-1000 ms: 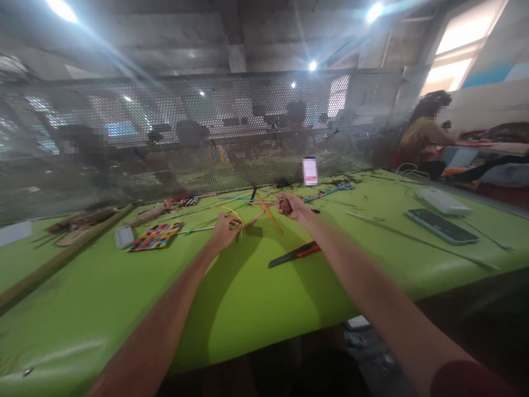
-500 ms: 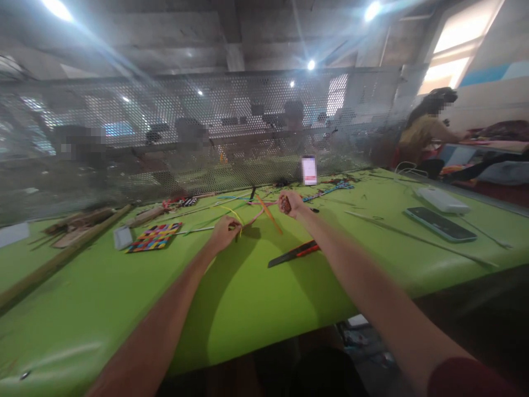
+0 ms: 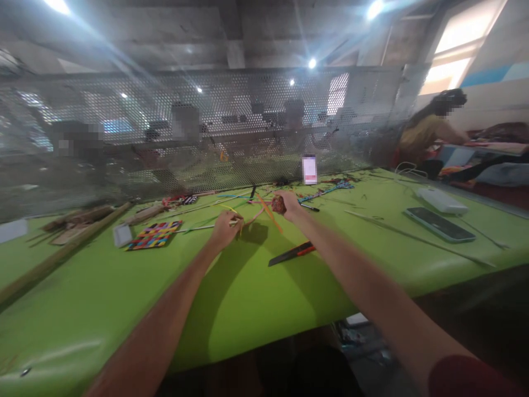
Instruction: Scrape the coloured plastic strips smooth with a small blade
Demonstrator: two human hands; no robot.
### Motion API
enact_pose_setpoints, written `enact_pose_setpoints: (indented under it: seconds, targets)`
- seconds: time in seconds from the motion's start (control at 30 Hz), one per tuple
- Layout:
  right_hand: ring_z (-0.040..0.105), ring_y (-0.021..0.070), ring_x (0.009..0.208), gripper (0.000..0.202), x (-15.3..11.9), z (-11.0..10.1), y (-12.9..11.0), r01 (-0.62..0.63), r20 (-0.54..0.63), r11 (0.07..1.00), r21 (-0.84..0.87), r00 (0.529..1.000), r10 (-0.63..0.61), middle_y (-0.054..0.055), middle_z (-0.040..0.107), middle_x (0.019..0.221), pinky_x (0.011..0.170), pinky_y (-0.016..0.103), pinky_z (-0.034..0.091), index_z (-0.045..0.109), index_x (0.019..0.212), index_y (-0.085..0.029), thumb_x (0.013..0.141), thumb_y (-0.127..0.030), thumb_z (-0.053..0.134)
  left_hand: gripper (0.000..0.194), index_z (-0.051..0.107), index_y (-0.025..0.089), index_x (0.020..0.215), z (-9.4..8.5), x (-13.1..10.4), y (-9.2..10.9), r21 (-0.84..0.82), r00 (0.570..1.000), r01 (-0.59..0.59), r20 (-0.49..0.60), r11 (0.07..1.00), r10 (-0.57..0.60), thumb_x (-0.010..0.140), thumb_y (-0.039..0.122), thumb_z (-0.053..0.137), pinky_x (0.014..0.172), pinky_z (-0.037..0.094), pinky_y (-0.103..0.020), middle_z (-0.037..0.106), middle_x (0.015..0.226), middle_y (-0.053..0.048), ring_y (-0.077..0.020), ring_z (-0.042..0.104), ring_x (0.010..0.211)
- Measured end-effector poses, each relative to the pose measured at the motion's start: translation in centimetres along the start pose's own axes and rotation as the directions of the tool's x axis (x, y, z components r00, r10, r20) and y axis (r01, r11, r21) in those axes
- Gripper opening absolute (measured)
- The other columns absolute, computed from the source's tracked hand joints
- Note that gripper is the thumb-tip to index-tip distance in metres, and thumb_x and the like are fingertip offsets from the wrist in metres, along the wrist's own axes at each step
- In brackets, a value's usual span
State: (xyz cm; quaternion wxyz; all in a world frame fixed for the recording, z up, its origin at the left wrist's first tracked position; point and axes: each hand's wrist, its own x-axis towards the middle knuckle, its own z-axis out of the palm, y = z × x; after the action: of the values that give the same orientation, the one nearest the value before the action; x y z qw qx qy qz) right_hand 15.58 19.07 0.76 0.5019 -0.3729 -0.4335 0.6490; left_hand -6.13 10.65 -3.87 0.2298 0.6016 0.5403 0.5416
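My left hand (image 3: 226,228) is closed in a pinch over the table, with a thin yellow strip (image 3: 227,208) curving out of its fingers. A pinkish strip (image 3: 258,215) runs between the fingertips and my right hand (image 3: 290,204). That right hand is wrapped round a reddish-brown, rounded thing (image 3: 279,204), whose kind I cannot make out. An orange strip (image 3: 271,215) lies slantwise between the hands. Below my right wrist is a cutter knife (image 3: 290,255) with a dark blade and a red-and-black handle, partly covered by the forearm. A pen-like dark stick (image 3: 309,208) lies beyond the wrist.
A colourful woven square (image 3: 155,236) and a small white box (image 3: 123,236) lie to the left, near a long bamboo pole (image 3: 61,256). On the right are a phone (image 3: 440,224) and a white block (image 3: 443,200). A perforated screen (image 3: 231,132) stands behind; a person (image 3: 427,127) sits far right.
My right hand has shifted slightly left, towards my left hand. The left hand has risen a little, and the yellow strip's loop lies flatter. More of the pen-like stick shows.
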Motion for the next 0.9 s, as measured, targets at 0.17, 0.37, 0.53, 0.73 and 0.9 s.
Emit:
enact_pose_setpoints:
  seconds: [0.17,0.37,0.53,0.73,0.9]
  targets:
    - [0.051,0.0110,0.060,0.022,-2.4,3.9,1.9,0.117,0.071,0.979,-0.165,0.992,-0.106,0.000,0.054,0.063,0.063,0.024,0.045,0.055,0.071,-0.018,0.093,-0.019,0.058,0.049,0.061,0.021,0.093,1.5,-0.3,1.4,-0.318,0.989,0.142,0.014,0.937,-0.145,0.090,0.066,0.044,0.085,0.060,-0.043,0.066,0.099,-0.011,-0.0251,0.068,0.097]
    - [0.054,0.0193,0.092,0.011,-6.6,7.5,4.6,0.725,0.478,0.425,-0.542,0.681,-0.554,0.006,0.063,0.095,0.089,0.033,0.044,0.063,0.081,-0.021,0.090,-0.017,0.059,0.069,0.061,0.022,0.096,2.4,-2.1,3.8,-0.524,0.959,0.274,0.207,0.806,-0.192,0.083,0.084,0.035,0.088,0.058,-0.049,0.071,0.102,-0.013,-0.0313,0.069,0.106]
    - [0.053,0.0261,0.102,0.022,-7.9,8.1,5.5,0.756,0.663,-0.137,-0.640,0.454,-0.596,0.012,0.065,0.104,0.098,0.042,0.038,0.065,0.095,-0.021,0.101,-0.030,0.046,0.067,0.064,0.020,0.106,2.7,-3.3,6.3,-0.738,0.915,0.390,0.376,0.551,-0.144,0.086,0.078,0.037,0.097,0.054,-0.051,0.073,0.110,-0.011,-0.0316,0.065,0.117]
    - [0.049,0.0249,0.095,0.035,-8.3,7.7,5.0,0.701,0.752,-0.381,-0.602,0.338,-0.566,0.012,0.065,0.097,0.096,0.042,0.036,0.065,0.090,-0.016,0.105,-0.037,0.041,0.053,0.068,0.014,0.102,2.4,-3.7,7.9,-0.860,0.876,0.476,0.444,0.186,-0.189,0.099,0.058,0.039,0.102,0.052,-0.043,0.075,0.103,-0.011,-0.0279,0.070,0.109]
    - [0.046,0.0226,0.090,0.036,-8.2,7.5,5.2,0.670,0.787,-0.488,-0.559,0.245,-0.567,0.010,0.063,0.088,0.092,0.040,0.035,0.064,0.085,-0.016,0.106,-0.030,0.039,0.043,0.063,0.017,0.076,2.0,-3.5,8.1,-0.887,0.815,0.457,0.389,0.064,-0.431,0.104,0.039,0.039,0.062,0.057,-0.024,0.068,0.063,-0.001,-0.0135,0.067,0.056]
